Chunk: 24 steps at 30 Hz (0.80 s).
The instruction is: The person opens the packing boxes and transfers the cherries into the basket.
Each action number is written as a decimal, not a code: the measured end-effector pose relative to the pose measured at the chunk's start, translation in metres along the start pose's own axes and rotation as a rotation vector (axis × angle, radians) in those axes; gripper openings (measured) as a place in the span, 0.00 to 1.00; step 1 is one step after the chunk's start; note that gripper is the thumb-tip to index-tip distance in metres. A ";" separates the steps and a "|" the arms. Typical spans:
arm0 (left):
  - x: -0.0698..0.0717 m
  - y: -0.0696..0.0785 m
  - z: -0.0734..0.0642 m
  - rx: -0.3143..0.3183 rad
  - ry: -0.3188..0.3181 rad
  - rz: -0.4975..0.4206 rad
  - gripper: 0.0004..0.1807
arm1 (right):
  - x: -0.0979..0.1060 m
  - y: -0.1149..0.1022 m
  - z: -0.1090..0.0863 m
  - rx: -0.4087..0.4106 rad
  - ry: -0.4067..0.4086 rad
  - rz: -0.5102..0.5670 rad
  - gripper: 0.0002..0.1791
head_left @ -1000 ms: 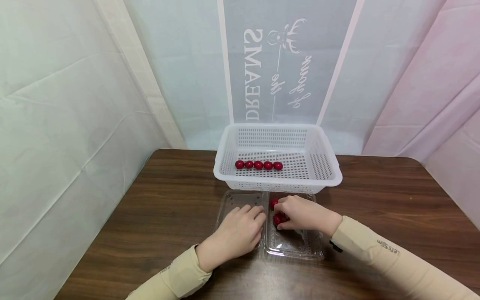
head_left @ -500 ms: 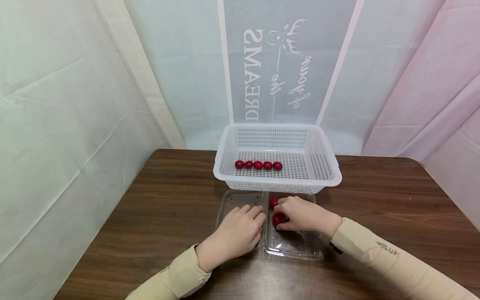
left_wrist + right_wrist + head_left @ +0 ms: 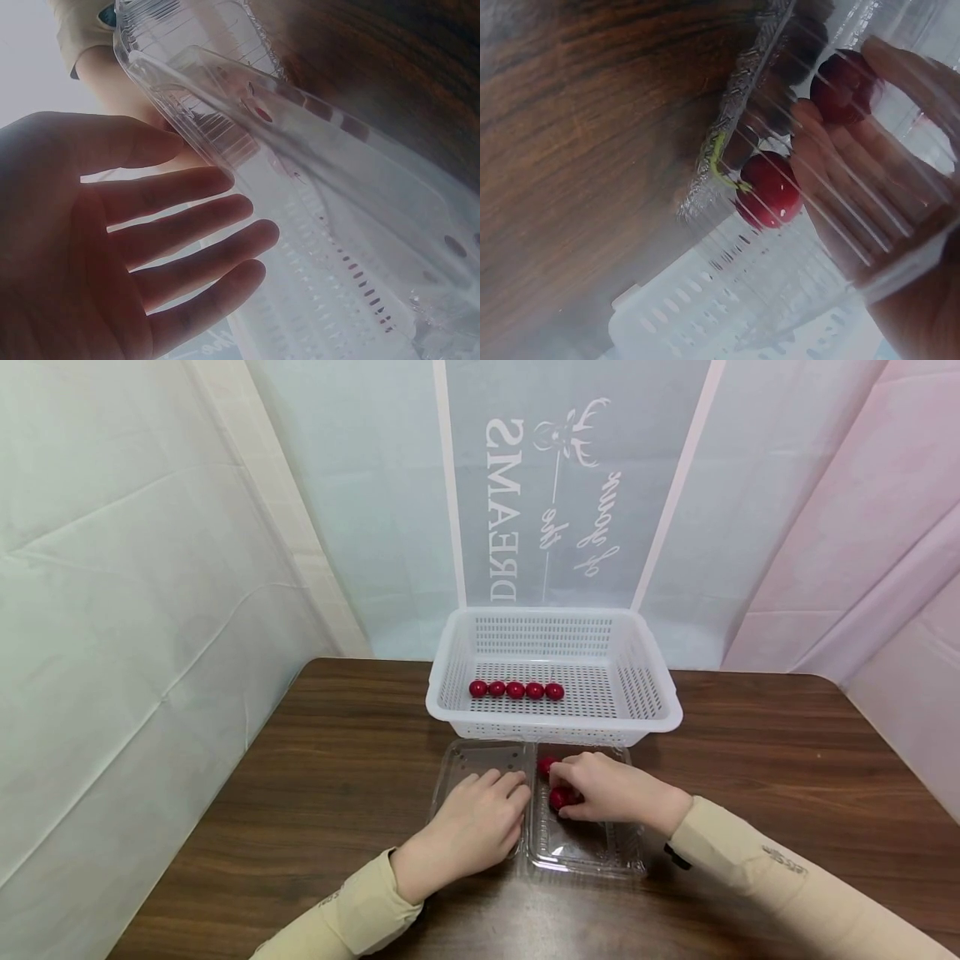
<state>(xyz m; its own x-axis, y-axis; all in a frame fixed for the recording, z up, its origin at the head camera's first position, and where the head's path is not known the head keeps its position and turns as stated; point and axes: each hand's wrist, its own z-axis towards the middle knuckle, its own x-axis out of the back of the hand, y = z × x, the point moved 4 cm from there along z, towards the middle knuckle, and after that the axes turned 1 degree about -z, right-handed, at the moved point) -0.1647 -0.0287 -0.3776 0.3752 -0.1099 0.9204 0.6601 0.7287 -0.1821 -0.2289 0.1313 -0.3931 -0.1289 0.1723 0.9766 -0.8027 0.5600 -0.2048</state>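
Note:
My right hand reaches into the right half of a clear plastic clamshell box. Between its thumb and fingers it pinches a dark red cherry, low over the floor of the box. Close beyond the fingers lies another cherry with a green stem; in the head view this cherry is partly covered by the fingers. My left hand lies over the left half of the box, the lid, with its fingers loosely extended and nothing gripped. Through the ribbed plastic wall the right fingers show in the right wrist view.
Behind the box stands a white perforated basket. Several cherries lie in a row on its floor. The box and basket stand on a dark brown wooden table, with pale curtains hanging behind and at the sides.
My right hand has shifted slightly to the right with the pinched cherry. The left hand, the box and the row in the basket stay as they were.

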 end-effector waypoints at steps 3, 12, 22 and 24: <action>0.000 0.000 0.000 -0.001 0.000 0.000 0.12 | 0.002 -0.001 -0.002 0.006 0.010 -0.003 0.11; 0.000 0.000 0.000 -0.001 0.006 0.001 0.12 | 0.011 -0.004 -0.006 -0.002 0.027 -0.012 0.10; 0.000 0.000 -0.001 0.000 0.003 0.003 0.12 | 0.020 -0.005 -0.011 -0.021 0.055 -0.019 0.10; 0.001 0.000 -0.001 0.000 0.002 0.003 0.12 | 0.022 -0.006 -0.011 -0.022 0.059 -0.021 0.10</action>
<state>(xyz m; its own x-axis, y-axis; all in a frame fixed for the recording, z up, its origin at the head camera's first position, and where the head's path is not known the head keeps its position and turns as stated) -0.1638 -0.0290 -0.3774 0.3783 -0.1095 0.9192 0.6591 0.7291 -0.1843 -0.2209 0.1410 -0.3712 -0.0773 0.2074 0.9752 -0.7921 0.5813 -0.1864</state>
